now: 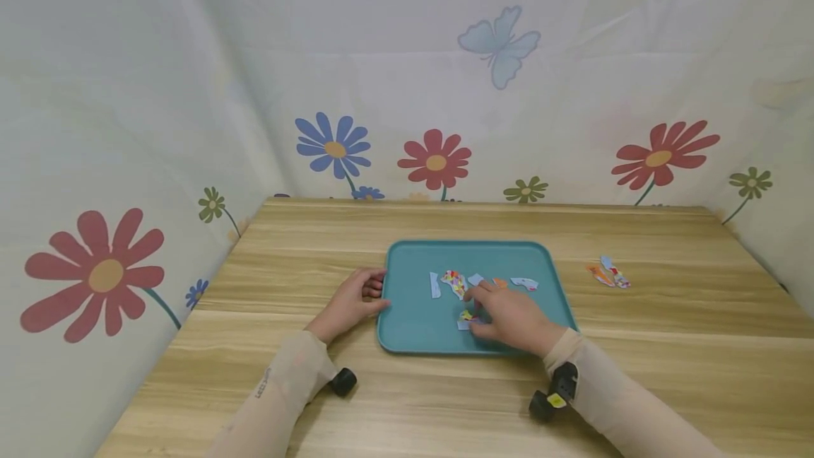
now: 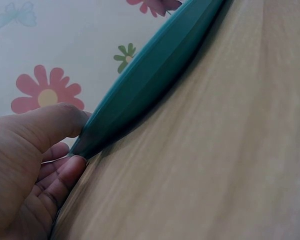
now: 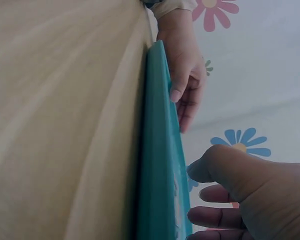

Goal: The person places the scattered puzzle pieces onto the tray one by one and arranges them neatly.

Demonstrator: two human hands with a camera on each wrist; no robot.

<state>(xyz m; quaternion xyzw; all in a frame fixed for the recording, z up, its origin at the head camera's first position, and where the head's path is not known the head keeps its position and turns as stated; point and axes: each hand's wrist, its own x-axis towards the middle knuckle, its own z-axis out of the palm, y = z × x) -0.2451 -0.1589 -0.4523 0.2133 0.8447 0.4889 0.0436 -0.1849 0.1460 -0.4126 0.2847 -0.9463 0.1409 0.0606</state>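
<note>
The fingers of the right hand [image 1: 518, 320] are spread, loosely bent over the tray with a gap to the thumb, beside a small multicoloured piece [image 1: 467, 318] with a pale lower edge; from here I cannot tell whether they touch it. The fingers of the left hand [image 1: 350, 304] pinch the rim at the tray's left side, thumb on top and the others curled against the outside. I see the tray [image 1: 413, 260] as a smooth, matte teal rectangle with rounded corners and a low raised lip, lying flat. On it, across the middle, I make out thin, irregular flat pieces: a narrow pale strip [image 1: 435, 285], a densely patterned piece [image 1: 455, 283], a small pale blue one [image 1: 475, 279], an orange scrap [image 1: 500, 282] and a curved pale one [image 1: 524, 283]. Well to the right of the tray, a small cluster of pieces [image 1: 618, 277], orange, pale blue and patterned, lies on the surface [image 1: 445, 401], whose light brown wood grain runs in long streaks. Behind it I get a softly creased white backdrop [image 1: 381, 34] printed with red, blue and green flowers and a pale blue butterfly [image 1: 500, 46]. Beige sleeves [image 1: 280, 380] cover both forearms.
</note>
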